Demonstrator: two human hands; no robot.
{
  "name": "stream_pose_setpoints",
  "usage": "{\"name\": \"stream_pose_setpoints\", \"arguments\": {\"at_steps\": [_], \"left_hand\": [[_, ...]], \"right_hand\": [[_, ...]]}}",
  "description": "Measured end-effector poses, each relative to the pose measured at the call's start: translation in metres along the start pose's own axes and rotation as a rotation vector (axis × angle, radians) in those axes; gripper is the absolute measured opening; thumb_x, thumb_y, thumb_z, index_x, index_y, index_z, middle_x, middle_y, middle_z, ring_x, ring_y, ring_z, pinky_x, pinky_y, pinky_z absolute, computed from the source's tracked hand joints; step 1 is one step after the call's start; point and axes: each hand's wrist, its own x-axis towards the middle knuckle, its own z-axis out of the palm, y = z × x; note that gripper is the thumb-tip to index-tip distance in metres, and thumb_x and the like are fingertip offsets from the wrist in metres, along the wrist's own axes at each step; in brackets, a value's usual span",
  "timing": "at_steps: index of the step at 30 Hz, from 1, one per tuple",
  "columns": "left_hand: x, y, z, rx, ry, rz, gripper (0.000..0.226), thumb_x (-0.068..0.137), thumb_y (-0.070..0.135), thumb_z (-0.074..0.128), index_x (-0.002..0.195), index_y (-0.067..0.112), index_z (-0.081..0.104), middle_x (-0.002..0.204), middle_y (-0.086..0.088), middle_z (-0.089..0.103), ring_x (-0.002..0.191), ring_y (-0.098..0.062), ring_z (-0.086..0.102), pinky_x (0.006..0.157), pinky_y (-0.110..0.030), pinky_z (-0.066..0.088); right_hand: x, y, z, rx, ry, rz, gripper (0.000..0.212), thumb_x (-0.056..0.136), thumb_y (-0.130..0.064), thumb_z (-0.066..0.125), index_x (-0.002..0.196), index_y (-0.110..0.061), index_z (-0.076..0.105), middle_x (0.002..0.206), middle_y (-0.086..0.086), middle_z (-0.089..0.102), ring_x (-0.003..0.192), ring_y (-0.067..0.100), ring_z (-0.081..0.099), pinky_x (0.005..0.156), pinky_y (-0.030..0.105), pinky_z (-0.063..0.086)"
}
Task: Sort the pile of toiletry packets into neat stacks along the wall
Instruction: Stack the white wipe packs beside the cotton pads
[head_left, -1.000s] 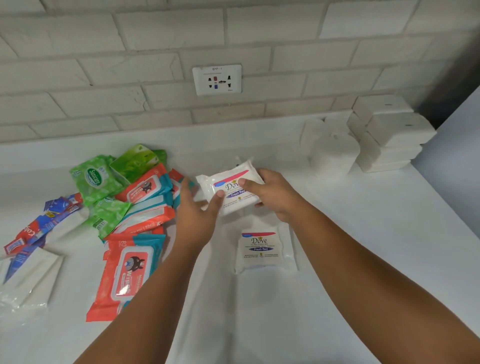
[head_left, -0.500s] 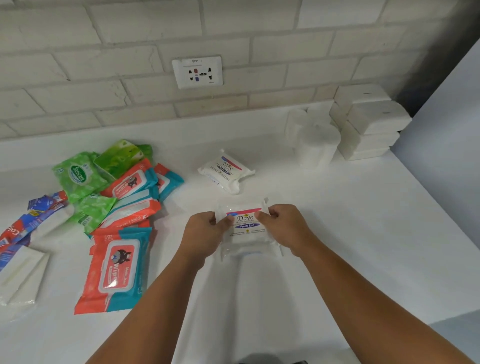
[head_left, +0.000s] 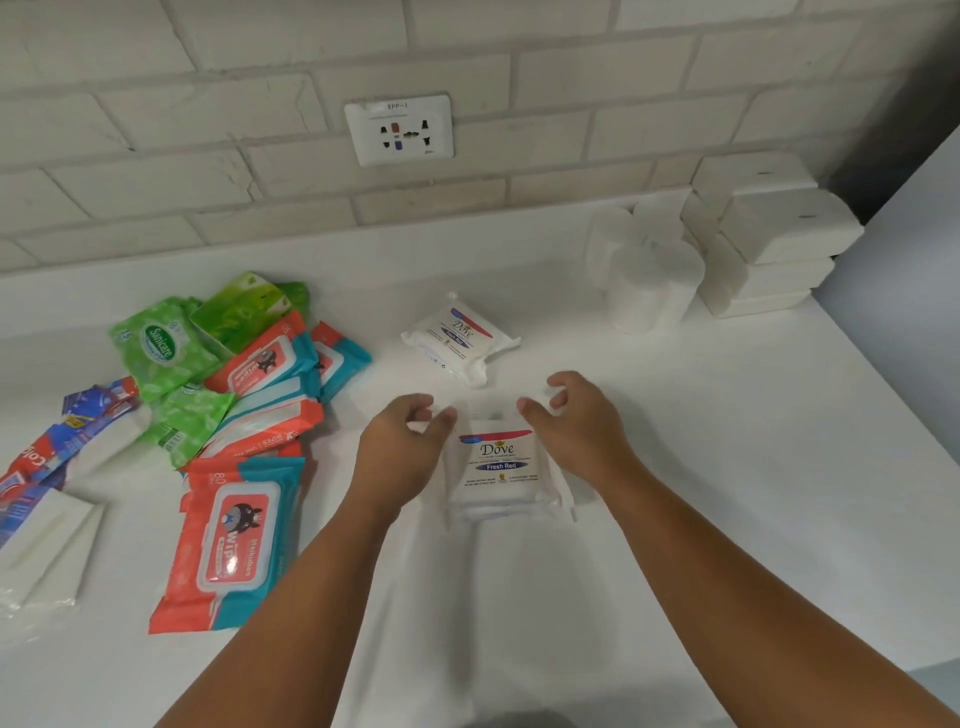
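Observation:
A white Dove packet (head_left: 501, 470) lies flat on the white counter (head_left: 727, 467) between my hands. My left hand (head_left: 402, 449) hovers at its left edge and my right hand (head_left: 576, 428) at its upper right corner. Both have loosely curled fingers and grip nothing. A second Dove packet (head_left: 460, 335) lies askew farther back, toward the wall. To the left lies the pile: orange-and-teal wipes packs (head_left: 231, 535), green Sanicare packets (head_left: 161, 345), toothpaste boxes (head_left: 62, 441) and white packets (head_left: 41, 545).
White blocks (head_left: 769, 234) stand stacked against the brick wall at the far right, with white rolls (head_left: 649, 280) beside them. A wall socket (head_left: 399, 130) sits above the counter. The counter's right edge drops off near a grey surface (head_left: 909, 312).
One second ago both hands held a Dove packet up; it now lies toward the wall. They then gripped the nearer packet, and now have let it go and spread apart.

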Motion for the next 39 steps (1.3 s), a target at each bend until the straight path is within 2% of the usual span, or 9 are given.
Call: {"name": "stream_pose_setpoints", "arguments": {"at_steps": [5,10,16,24,27,29,33,36,39], "left_hand": [[0.047,0.024,-0.004,0.178,0.059,0.173,0.044,0.091,0.042,0.069,0.129,0.02,0.063,0.125,-0.002,0.063,0.101,-0.016,0.062,0.086,-0.028,0.046],[0.097,0.05,-0.004,0.47,0.107,0.278,0.048,0.092,0.04,0.067,0.134,0.019,0.06,0.141,-0.012,0.052,0.125,-0.032,0.05,0.106,-0.041,0.041],[0.136,0.057,0.005,0.512,-0.068,0.149,0.059,0.097,0.043,0.06,0.148,0.019,0.042,0.149,-0.008,0.05,0.131,-0.031,0.052,0.108,-0.042,0.044],[0.142,0.05,0.014,0.296,-0.149,0.058,0.052,0.097,0.045,0.059,0.133,0.008,0.059,0.128,-0.009,0.065,0.113,-0.029,0.063,0.1,-0.038,0.05],[0.139,0.053,0.004,-0.055,-0.179,-0.058,0.036,0.095,0.038,0.066,0.096,0.004,0.073,0.089,-0.009,0.068,0.079,-0.025,0.062,0.07,-0.032,0.051],[0.131,0.056,-0.004,-0.202,-0.195,-0.096,0.021,0.095,0.032,0.068,0.087,0.013,0.074,0.087,-0.005,0.072,0.073,-0.02,0.065,0.061,-0.025,0.053],[0.109,0.061,-0.019,-0.412,-0.188,-0.158,0.021,0.094,0.032,0.07,0.103,0.013,0.071,0.09,-0.002,0.078,0.081,-0.019,0.071,0.067,-0.029,0.057],[0.084,0.062,-0.03,-0.392,-0.176,-0.113,0.036,0.091,0.037,0.072,0.117,0.012,0.066,0.094,0.001,0.078,0.083,-0.015,0.072,0.068,-0.029,0.058],[0.053,0.058,-0.036,-0.431,-0.21,-0.093,0.055,0.086,0.038,0.078,0.13,0.01,0.059,0.112,-0.004,0.075,0.096,-0.02,0.074,0.088,-0.042,0.061]], "right_hand": [[0.044,-0.032,0.005,-0.06,-0.026,-0.011,0.059,0.085,-0.049,0.067,0.128,-0.011,0.055,0.114,0.005,0.06,0.107,0.026,0.059,0.085,0.035,0.049],[0.078,-0.058,0.015,0.095,-0.256,0.18,0.024,0.087,-0.039,0.066,0.078,-0.019,0.056,0.074,-0.002,0.058,0.065,0.015,0.055,0.055,0.024,0.044],[0.091,-0.064,0.024,0.216,-0.363,0.357,0.024,0.093,-0.034,0.062,0.105,-0.013,0.064,0.084,0.006,0.061,0.069,0.02,0.054,0.058,0.026,0.048],[0.096,-0.073,0.034,0.268,-0.325,0.357,0.029,0.096,-0.03,0.06,0.118,-0.012,0.058,0.099,0.01,0.061,0.081,0.026,0.061,0.069,0.035,0.056],[0.097,-0.077,0.03,0.303,-0.237,0.271,0.029,0.098,-0.024,0.058,0.119,-0.004,0.059,0.101,0.012,0.063,0.088,0.03,0.067,0.079,0.042,0.061],[0.095,-0.08,0.023,0.327,-0.209,0.217,0.022,0.096,-0.018,0.061,0.112,-0.002,0.06,0.111,0.017,0.066,0.095,0.033,0.07,0.083,0.046,0.06],[0.08,-0.086,0.004,0.41,-0.191,0.122,0.012,0.09,-0.008,0.069,0.088,-0.015,0.059,0.098,0.006,0.065,0.09,0.027,0.068,0.08,0.043,0.062],[0.06,-0.085,-0.011,0.45,-0.237,0.138,0.029,0.085,-0.013,0.072,0.11,-0.016,0.058,0.105,0.003,0.067,0.094,0.023,0.068,0.08,0.041,0.061],[0.035,-0.081,-0.024,0.422,-0.259,0.143,0.018,0.085,-0.027,0.071,0.102,-0.021,0.068,0.1,0.001,0.075,0.09,0.02,0.071,0.072,0.035,0.058]]}}
